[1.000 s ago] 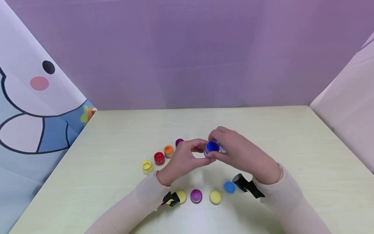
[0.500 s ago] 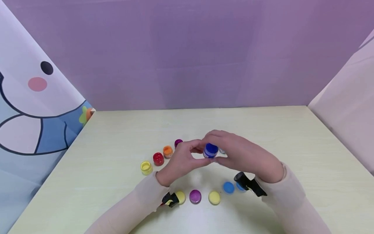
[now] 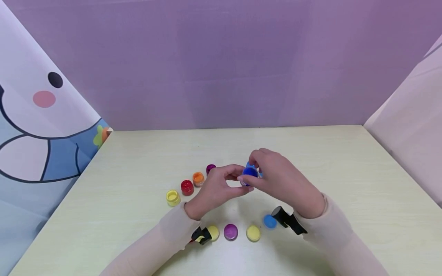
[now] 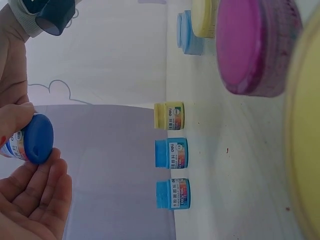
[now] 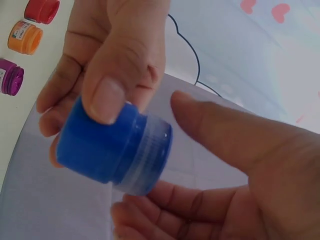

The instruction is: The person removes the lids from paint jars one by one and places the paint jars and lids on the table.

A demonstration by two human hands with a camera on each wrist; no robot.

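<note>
Blue-lidded small clear plastic paint jar (image 3: 249, 173) is gripped by left hand (image 3: 215, 188) and right hand (image 3: 281, 180); lid-twisting step judged underway, next needing counter-rotation.

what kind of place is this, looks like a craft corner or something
Probably a staged tabletop set for craft play: a pale wooden table, a plain purple backdrop, a cartoon-print screen, and small paint pots such as the red one.

Both arms wear pale cream long sleeves (image 3: 162, 237), each wrist carrying a small black strapped-on camera (image 3: 288, 222).
</note>
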